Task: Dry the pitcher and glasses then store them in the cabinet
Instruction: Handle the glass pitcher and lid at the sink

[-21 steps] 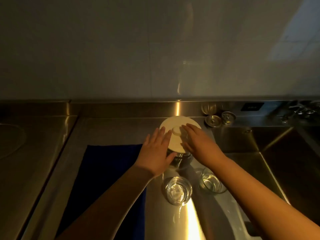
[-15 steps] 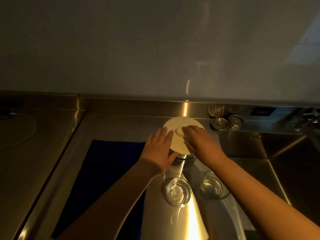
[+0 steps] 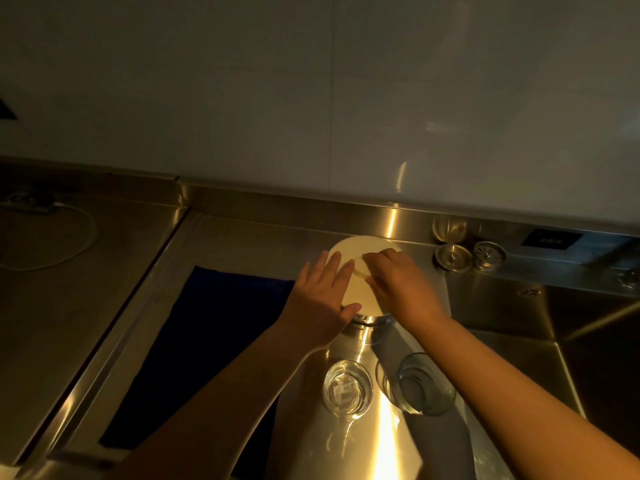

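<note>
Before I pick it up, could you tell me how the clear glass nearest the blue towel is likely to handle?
The clear glass looks rigid and probably fragile, being transparent with a thick base. It may be slippery, since it stands on the shiny steel counter beside the sink awaiting drying. Upright on a broad base, it seems unlikely to tip.

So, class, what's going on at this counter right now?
A person has both hands on the pitcher's pale lid: the left hand steadies its side while the right hand grips the knob on top. Two glasses stand nearer on the steel counter, beside a dark blue cloth.
</note>
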A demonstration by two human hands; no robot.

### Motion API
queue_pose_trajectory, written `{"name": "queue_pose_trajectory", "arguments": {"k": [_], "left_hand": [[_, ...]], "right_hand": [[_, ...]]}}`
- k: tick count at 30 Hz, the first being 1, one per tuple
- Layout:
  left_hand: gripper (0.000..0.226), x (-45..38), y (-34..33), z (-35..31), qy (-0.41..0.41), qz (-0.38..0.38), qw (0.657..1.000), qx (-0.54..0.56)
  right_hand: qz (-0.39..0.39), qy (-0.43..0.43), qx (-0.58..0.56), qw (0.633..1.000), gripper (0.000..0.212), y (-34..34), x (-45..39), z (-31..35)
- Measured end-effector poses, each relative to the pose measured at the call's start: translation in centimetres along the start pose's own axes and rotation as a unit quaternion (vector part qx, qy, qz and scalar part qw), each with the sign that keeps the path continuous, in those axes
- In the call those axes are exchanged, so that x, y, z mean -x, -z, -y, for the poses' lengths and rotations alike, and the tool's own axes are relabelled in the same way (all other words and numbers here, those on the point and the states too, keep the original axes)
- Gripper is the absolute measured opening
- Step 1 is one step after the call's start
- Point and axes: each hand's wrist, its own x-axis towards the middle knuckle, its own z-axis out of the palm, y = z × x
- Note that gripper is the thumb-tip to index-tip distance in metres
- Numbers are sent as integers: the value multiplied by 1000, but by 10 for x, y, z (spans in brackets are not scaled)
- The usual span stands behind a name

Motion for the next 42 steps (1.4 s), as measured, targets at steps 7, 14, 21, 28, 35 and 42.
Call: {"name": "queue_pose_trajectory", "arguments": {"k": [7, 14, 21, 28, 35, 42], "left_hand": [[70, -7, 7, -4, -11, -15, 1000, -20], [74, -20, 12, -12, -5, -47, 999, 13], [85, -34, -6, -23, 6, 19, 1000, 3], [77, -38, -20, -31, -18, 20, 1000, -1], [69, -44, -32, -33, 8, 36, 999, -28], [66, -42, -38, -30, 15, 47, 998, -30]], "right_hand": [[-19, 18, -11, 1000, 39, 8, -2, -4], [-66, 5, -32, 997, 41, 37, -4, -31], [-105, -82, -40, 990, 42, 54, 3, -83], [-94, -161, -72, 980, 41, 47, 9, -123], [-48, -195, -70, 977, 42, 15, 10, -149], [-5, -187, -65, 980, 40, -31, 14, -156]]}}
